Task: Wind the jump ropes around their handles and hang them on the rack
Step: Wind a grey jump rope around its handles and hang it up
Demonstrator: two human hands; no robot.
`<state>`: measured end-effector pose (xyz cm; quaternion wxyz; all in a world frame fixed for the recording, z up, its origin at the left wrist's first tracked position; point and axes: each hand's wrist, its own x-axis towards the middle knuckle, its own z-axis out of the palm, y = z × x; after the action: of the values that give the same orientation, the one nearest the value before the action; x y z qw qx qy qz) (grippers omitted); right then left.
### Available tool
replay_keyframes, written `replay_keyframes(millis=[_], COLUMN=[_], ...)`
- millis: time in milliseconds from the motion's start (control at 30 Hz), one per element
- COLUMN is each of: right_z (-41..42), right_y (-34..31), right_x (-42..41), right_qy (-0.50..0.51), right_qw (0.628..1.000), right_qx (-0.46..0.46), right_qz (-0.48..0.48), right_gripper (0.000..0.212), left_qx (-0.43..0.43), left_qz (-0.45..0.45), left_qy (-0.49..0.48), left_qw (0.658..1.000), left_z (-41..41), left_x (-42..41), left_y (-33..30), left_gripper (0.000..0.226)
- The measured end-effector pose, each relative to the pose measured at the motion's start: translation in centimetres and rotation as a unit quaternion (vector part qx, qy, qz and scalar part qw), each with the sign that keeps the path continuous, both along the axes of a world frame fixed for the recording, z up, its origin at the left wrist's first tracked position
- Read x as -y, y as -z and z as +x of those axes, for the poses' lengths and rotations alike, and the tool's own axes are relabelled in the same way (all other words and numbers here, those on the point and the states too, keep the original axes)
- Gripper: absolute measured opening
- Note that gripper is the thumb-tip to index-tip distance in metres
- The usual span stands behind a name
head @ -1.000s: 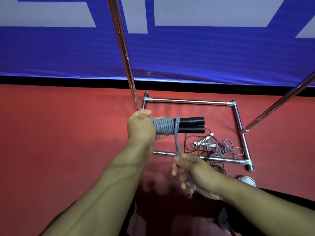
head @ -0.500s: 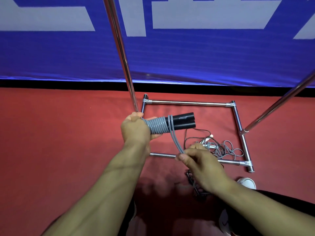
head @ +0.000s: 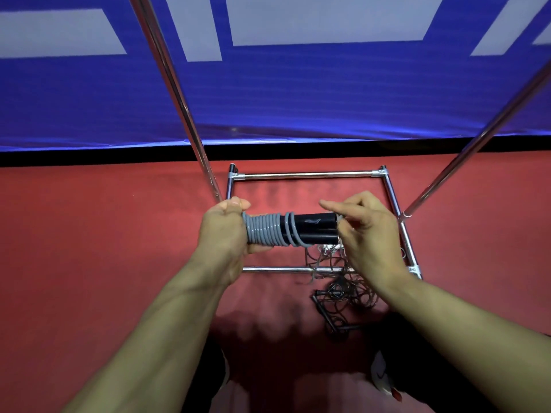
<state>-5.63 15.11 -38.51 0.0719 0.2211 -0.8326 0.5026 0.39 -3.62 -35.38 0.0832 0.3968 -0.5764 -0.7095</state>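
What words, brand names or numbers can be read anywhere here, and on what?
None can be read.
Blue banner: big pale shapes, cut off by the frame, no whole letter.
Black handles: a small pale mark, too blurred.
Shoe: a dark mark, too small to tell.

Bare, sleeveless forearms ending in the left hand (head: pixel 222 231) and right hand (head: pixel 368 234); dark trousers and white shoe (head: pixel 383 380) below.

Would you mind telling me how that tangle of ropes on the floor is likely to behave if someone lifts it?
The tangle is thin cord in loose loops, so it would likely hang limp and floppy. The strands cross each other and drape over the rack's base bar, so it may snag or come up as one clump. It looks light.
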Motion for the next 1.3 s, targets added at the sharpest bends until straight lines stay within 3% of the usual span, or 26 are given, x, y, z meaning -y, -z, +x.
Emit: replay_keyframes(millis=[133, 267, 467, 567, 633, 733, 833, 867, 933, 1000, 1033, 1100, 1200, 1300], right_z=[-0.7, -1.7, 0.2, 1.8, 3.2, 4.9, 5.8, 5.9, 6.0, 5.6, 5.4, 5.2, 5.0, 4.9], right_y=[-0.5, -1.0, -2.1, -2.7, -2.6, -1.6, -0.5, -0.5, -0.1, 0.2, 0.6, 0.8, -0.2, -0.8], right_x=[-0.2, -0.7, -0.4, 0.1, 0.2, 0.3, 0.5, 0.9, 1.5, 2.1, 2.2, 2.4, 2.2, 1.4], right_qy=[0.010, 0.007, -0.069, -0.113, -0.114, -0.132, -0.168, -0.182, -0.178, -0.143, -0.129, -0.096, -0.051, -0.118], right_qw=[0.998, 0.997, 0.973, 0.950, 0.952, 0.976, 0.966, 0.939, 0.848, 0.766, 0.755, 0.791, 0.901, 0.963], right_qx=[-0.045, -0.035, -0.120, -0.201, -0.193, -0.071, 0.168, 0.279, 0.500, 0.615, 0.625, 0.582, 0.425, 0.242], right_qz=[0.047, 0.063, 0.183, 0.210, 0.210, 0.161, 0.096, 0.082, -0.012, -0.118, -0.151, -0.163, -0.079, 0.005], right_gripper=[0.017, 0.018, 0.017, 0.016, 0.015, 0.018, 0.022, 0.019, 0.010, 0.016, 0.023, 0.027, 0.028, 0.038], left_qx=[0.011, 0.038, 0.070, 0.037, 0.020, -0.005, -0.026, -0.031, -0.042, -0.046, -0.045, -0.035, -0.024, -0.018], left_qz=[-0.043, -0.134, -0.372, -0.303, -0.235, -0.160, -0.120, -0.108, -0.100, -0.101, -0.097, -0.088, -0.057, -0.030], left_qy=[0.086, 0.164, 0.145, 0.039, -0.032, -0.102, -0.132, -0.135, -0.130, -0.123, -0.125, -0.141, -0.190, -0.209], left_qw=[0.995, 0.977, 0.914, 0.952, 0.971, 0.982, 0.984, 0.984, 0.986, 0.986, 0.986, 0.985, 0.980, 0.977], left_z=[0.3, 0.6, 0.4, -0.1, -0.4, -0.4, -0.5, -0.6, -0.7, -0.6, -0.5, -0.4, -0.4, -0.4], left_x=[-0.5, -1.0, -0.5, 0.2, 0.5, 0.7, 0.5, 0.5, 0.1, -0.2, -0.3, -0.1, 1.1, 1.8], left_y=[-0.1, 0.0, 1.3, 1.6, 1.5, 0.9, 0.4, 0.4, 0.3, 0.3, 0.3, 0.3, 0.1, -0.1], left_gripper=[0.026, 0.029, 0.027, 0.024, 0.025, 0.029, 0.029, 0.029, 0.029, 0.029, 0.029, 0.029, 0.027, 0.023])
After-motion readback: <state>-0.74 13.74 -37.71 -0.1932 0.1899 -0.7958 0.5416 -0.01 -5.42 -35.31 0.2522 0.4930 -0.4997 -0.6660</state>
